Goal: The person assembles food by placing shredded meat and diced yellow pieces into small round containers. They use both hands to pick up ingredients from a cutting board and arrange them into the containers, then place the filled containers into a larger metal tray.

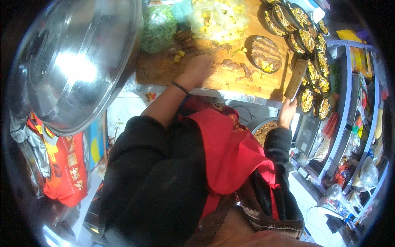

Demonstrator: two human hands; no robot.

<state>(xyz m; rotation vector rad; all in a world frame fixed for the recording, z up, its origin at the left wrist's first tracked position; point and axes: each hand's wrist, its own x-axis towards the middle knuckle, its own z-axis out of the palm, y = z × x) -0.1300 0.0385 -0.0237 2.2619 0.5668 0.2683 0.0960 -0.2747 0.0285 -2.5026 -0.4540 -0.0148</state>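
Note:
My right hand (287, 110) grips a cleaver (296, 78), its blade held up at the right end of the wooden cutting board (181, 76). Over the near edge of the board, my left hand (199, 69) is closed with its fingers curled down by the meat; what they hold, if anything, is hidden. Brown meat scraps (238, 68) lie just right of it. Between the two hands and farther back sits a round black bowl (266, 54) filled with sliced meat and yellow cubes. A few yellow cubes (177, 57) rest beside my left hand.
Plastic bags of yellow cubes (218, 18) and green vegetables (158, 31) stand at the back. Many filled black bowls (306, 39) crowd the right side. A large metal lid (78, 61) rises at left. Below the board is a pot of brown food (264, 131); shelves (349, 103) stand right.

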